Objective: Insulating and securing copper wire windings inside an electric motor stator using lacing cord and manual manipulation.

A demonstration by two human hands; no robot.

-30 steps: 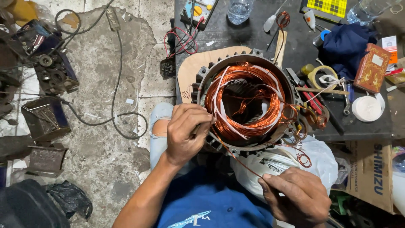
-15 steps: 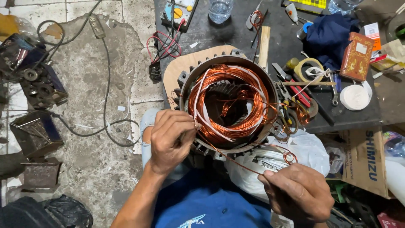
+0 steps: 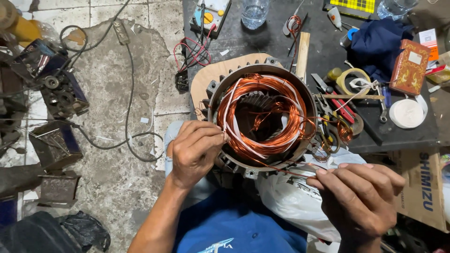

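Since a moment ago the left hand [image 3: 194, 150] has shifted along the stator [image 3: 262, 117] rim, fingers closed on its copper winding [image 3: 276, 112]. The right hand [image 3: 361, 197] has pulled back, pinching what seems a thin copper wire [image 3: 281, 169], so the strand now looks taut.

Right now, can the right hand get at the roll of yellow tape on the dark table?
Probably yes. The right hand is pinching a copper wire near the table's front edge. The yellow tape roll lies farther back, beyond pliers, uncovered from above.
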